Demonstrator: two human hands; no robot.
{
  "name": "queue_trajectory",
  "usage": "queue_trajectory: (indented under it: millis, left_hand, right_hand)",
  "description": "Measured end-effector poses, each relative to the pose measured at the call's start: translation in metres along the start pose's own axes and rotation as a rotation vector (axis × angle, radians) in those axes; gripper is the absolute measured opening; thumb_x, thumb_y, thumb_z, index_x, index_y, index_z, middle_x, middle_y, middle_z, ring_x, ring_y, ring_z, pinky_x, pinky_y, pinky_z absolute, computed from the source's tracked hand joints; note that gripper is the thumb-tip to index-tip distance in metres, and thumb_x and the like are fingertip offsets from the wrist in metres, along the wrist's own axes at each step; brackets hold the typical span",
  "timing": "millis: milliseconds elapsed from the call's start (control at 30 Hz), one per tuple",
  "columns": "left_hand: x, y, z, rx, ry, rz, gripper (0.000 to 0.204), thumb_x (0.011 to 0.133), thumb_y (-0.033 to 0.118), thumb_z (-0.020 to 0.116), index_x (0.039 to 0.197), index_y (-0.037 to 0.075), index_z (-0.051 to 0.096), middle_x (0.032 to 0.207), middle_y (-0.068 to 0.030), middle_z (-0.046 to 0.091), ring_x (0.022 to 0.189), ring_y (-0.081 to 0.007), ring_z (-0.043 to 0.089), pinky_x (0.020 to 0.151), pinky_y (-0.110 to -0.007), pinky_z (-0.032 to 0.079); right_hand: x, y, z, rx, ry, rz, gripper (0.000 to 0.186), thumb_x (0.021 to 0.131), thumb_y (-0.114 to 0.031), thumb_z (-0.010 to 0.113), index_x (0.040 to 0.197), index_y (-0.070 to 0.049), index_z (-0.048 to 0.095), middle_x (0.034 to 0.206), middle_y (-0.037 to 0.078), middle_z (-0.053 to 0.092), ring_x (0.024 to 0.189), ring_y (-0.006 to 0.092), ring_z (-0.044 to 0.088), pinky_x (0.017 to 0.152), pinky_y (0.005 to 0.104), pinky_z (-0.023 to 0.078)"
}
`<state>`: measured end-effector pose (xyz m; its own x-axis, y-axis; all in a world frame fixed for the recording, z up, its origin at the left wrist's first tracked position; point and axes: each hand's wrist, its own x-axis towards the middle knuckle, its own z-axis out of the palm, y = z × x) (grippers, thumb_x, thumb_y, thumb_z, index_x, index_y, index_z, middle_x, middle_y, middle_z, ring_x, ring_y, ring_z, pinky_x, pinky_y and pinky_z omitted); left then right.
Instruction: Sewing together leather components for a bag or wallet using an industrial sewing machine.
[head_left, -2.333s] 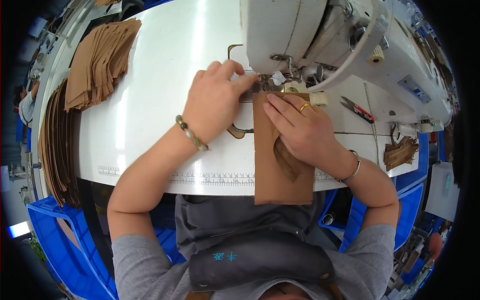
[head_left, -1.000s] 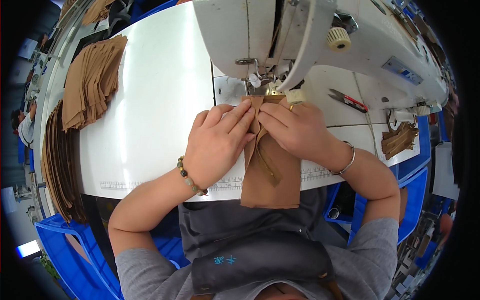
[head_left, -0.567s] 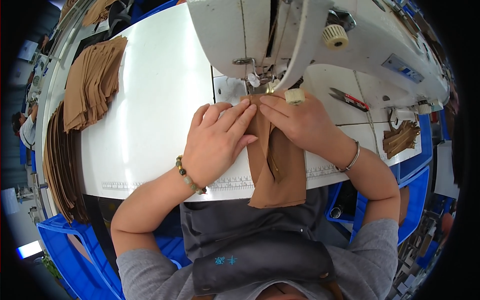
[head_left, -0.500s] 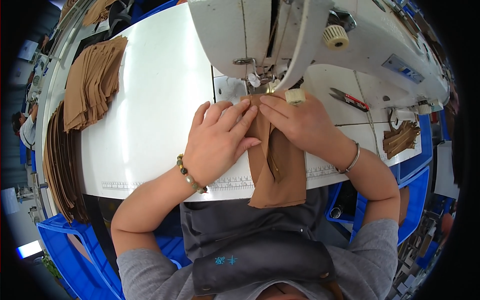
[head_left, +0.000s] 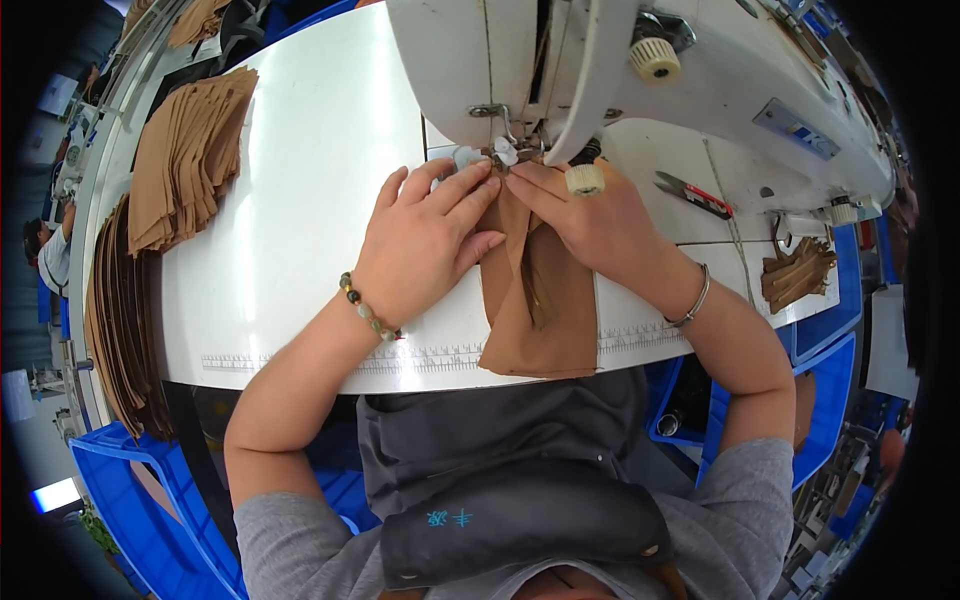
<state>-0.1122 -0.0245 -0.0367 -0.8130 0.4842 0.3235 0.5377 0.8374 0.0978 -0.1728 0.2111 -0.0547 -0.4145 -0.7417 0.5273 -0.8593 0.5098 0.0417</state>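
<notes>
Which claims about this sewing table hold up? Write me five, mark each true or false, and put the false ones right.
1. The left hand and right hand both touch the brown cloth. True.
2. The right hand holds the snips. False: the snips lie on the table, to the right of that hand.
3. A ruler runs along the table's near edge. True.
4. The bead bracelet is on the right wrist. False: the bead bracelet is on the left wrist.
5. A metal bangle circles the right wrist. True.
</notes>
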Motion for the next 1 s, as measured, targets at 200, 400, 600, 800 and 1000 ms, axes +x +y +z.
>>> queue_trajectory:
  millis: [200,400,600,800,1000]
  left_hand:
    - [-0.051,0.052,-0.028,0.005,-0.105,0.182,0.044,0.083,0.011,0.067,0.126,-0.001,0.07,0.136,-0.0133,0.067,0.127,-0.0289,0.06,0.104,-0.044,0.049]
    - [-0.1,0.097,-0.041,-0.002,-0.054,0.239,0.039,0.08,0.01,0.068,0.117,0.0,0.075,0.123,-0.014,0.074,0.12,-0.026,0.065,0.097,-0.038,0.055]
    - [-0.098,0.091,-0.04,-0.127,0.046,0.178,0.037,0.075,0.003,0.07,0.111,0.002,0.077,0.115,-0.0114,0.076,0.108,-0.0259,0.07,0.089,-0.037,0.058]
    - [-0.036,0.038,-0.028,-0.141,0.043,-0.006,0.039,0.084,0.009,0.076,0.121,0.003,0.07,0.125,-0.0084,0.071,0.107,-0.0298,0.067,0.089,-0.038,0.057]
    - [-0.003,0.017,-0.009,-0.055,-0.012,0.03,0.068,0.077,0.044,0.082,0.131,0.006,0.067,0.137,-0.005,0.066,0.12,-0.0284,0.061,0.098,-0.04,0.053]
  right_hand:
    - [-0.008,-0.006,-0.029,0.192,-0.142,-0.228,0.04,0.086,-0.012,0.064,0.125,-0.011,0.071,0.136,0.007,0.067,0.126,0.0261,0.064,0.098,0.0426,0.055]
    - [-0.042,-0.054,-0.058,0.395,-0.224,-0.378,0.036,0.09,-0.022,0.066,0.124,-0.012,0.071,0.133,0.007,0.068,0.128,0.0274,0.063,0.108,0.0462,0.051]
    - [-0.064,-0.089,-0.071,0.352,-0.161,-0.243,0.037,0.09,-0.028,0.067,0.117,-0.002,0.071,0.129,0.015,0.07,0.12,0.0306,0.067,0.104,0.0468,0.052]
    - [-0.067,-0.092,-0.072,0.345,-0.184,-0.267,0.034,0.088,-0.024,0.066,0.114,-0.002,0.072,0.129,0.016,0.07,0.119,0.031,0.068,0.102,0.0438,0.053]
    - [-0.037,-0.072,-0.085,0.446,-0.208,-0.278,0.031,0.083,-0.019,0.066,0.108,-0.001,0.072,0.113,0.013,0.072,0.102,0.0245,0.071,0.086,0.0369,0.056]
